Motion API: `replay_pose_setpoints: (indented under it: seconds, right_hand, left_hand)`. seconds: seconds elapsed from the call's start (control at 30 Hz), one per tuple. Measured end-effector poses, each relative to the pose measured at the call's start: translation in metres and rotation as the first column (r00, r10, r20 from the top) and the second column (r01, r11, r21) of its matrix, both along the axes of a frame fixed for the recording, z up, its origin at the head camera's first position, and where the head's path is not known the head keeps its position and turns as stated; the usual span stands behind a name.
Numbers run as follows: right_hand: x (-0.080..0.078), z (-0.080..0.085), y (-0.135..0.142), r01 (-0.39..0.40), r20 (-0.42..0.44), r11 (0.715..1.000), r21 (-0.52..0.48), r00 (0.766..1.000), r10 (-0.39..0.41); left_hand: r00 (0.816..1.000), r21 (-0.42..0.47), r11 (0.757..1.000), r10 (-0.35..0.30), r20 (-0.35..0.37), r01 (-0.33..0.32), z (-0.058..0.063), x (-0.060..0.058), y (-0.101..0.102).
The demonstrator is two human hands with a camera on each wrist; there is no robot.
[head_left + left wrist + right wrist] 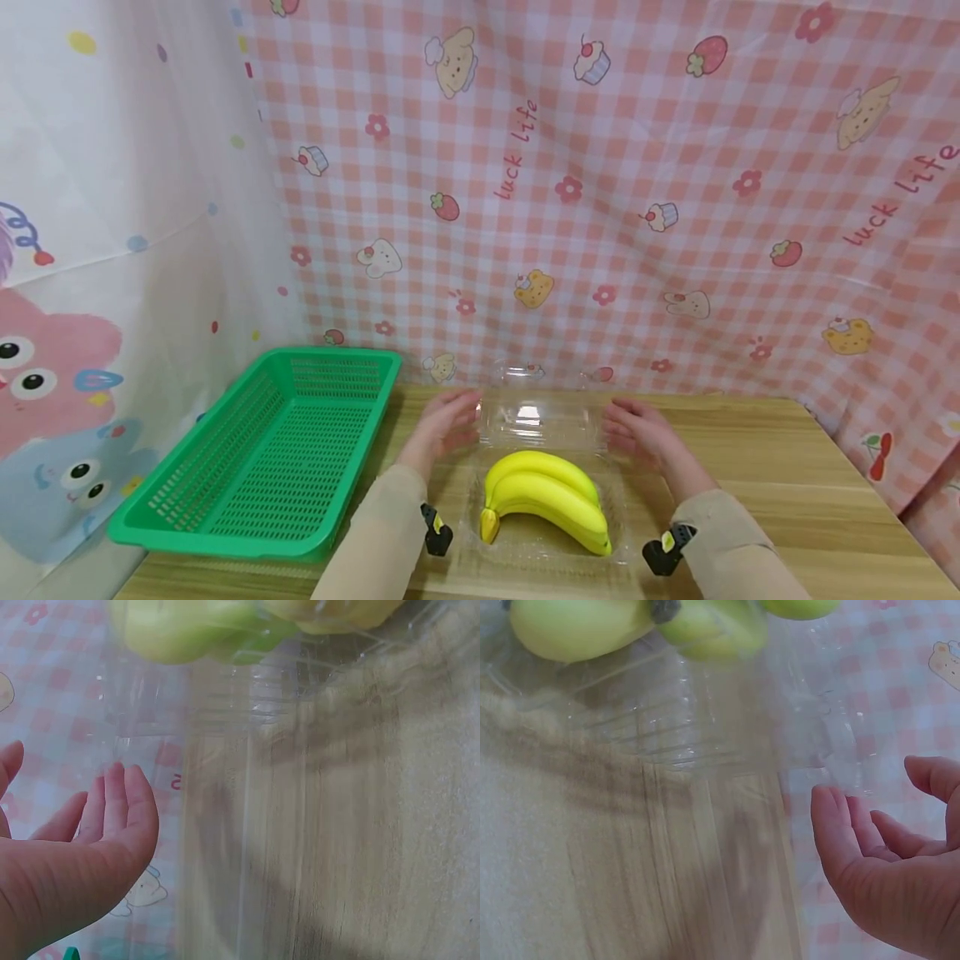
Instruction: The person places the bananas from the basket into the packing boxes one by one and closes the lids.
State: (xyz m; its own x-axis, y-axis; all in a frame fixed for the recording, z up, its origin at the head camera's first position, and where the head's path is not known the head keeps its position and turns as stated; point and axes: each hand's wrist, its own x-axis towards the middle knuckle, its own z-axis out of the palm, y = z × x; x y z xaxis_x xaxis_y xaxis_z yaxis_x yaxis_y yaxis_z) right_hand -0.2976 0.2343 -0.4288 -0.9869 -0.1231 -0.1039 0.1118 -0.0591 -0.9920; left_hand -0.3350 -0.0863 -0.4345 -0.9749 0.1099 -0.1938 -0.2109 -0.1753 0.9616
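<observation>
And it's two hands flanking the clear box point(545, 565), one to each side of its tipped-back lid point(547, 427)! The left hand point(446, 423) is level with the lid's left edge, fingers loosely bent, thumb well away from them, the grasp wide with nothing in it. Over on the right of the box, the right hand point(639, 431) mirrors it: thumb and fingers spread apart, palm turned in toward the lid, nothing held there either. Are the fingertips touching that see-through plastic? Cannot tell, the edge is too faint even from the wrists. In the middle of it all, the yellow bananas point(551, 495) lie inside the box, curved over like an arch, the stem end toward the box's left wall and the tips down by its near right corner. Left of the box, well clear of it, a green basket point(288, 467) with slotted walls! Under the box runs the wood-grain table point(757, 475), and beyond it hangs a pink checked cloth point(592, 258), dotted with cupcakes and strawberries.
</observation>
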Motion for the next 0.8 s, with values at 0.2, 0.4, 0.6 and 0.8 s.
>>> replay_pose_setpoints:
  seconds: [0.2, 0.4, 0.6, 0.8]
  right_hand:
    - [-0.0002, 0.0061, -0.0026, 0.019, -0.029, 1.000, -0.006, 0.999, -0.020]
    - [0.0016, 0.0085, -0.0028, 0.042, -0.046, 0.999, 0.008, 0.998, -0.042]
    - [0.0027, 0.0095, -0.0026, 0.067, -0.065, 0.998, -0.005, 0.996, -0.068]
    - [0.0028, 0.0102, -0.0028, 0.100, -0.090, 0.994, -0.034, 0.991, -0.102]
  left_hand:
    - [1.000, 0.028, 0.999, 0.016, -0.025, -0.016, 0.0035, 0.0010, -0.0019]
    - [0.999, 0.021, 1.000, 0.024, -0.045, -0.023, 0.0031, 0.0002, -0.0042]
    - [0.998, 0.025, 0.999, 0.022, -0.066, -0.020, 0.0058, 0.0025, -0.0054]
    - [0.994, 0.009, 1.000, 0.008, -0.106, -0.007, 0.0077, 0.0017, -0.0076]
